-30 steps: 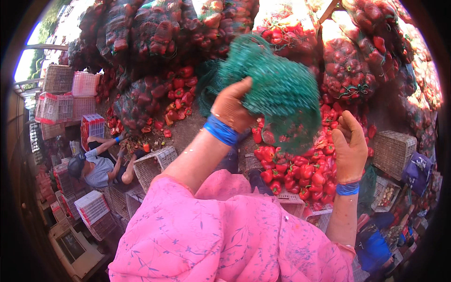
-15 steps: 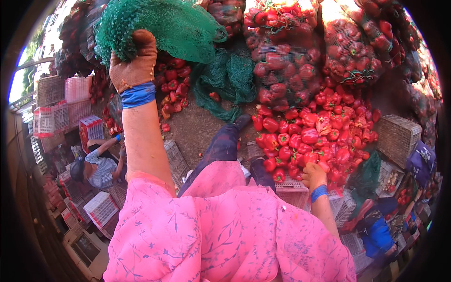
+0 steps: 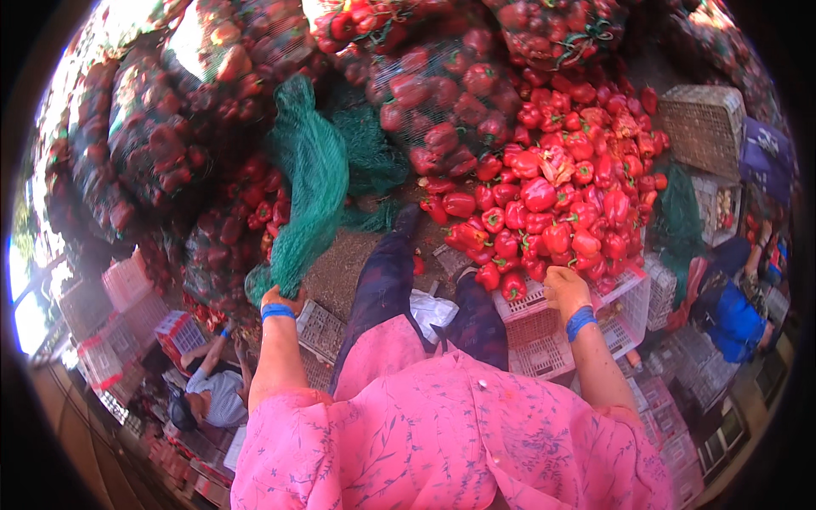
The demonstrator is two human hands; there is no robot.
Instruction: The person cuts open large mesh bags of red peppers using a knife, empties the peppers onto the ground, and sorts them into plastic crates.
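Seemingly, left hand [image 3: 281, 299] around net [image 3: 310, 191].

Green woven mesh net sack [image 3: 310, 183]. Left of it, dark red peppers in netted sacks [image 3: 153, 144]; right of it, bright glossy red loose peppers [image 3: 552, 204] over white slatted plastic crate [image 3: 557, 336]. Below it, pink speckled-print cloth garment [image 3: 442, 433], blue wristbands [image 3: 277, 312].

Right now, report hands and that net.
Left hand gripping green mesh net, net hanging stretched. Right hand on red peppers over white crate. Nothing between the hands.
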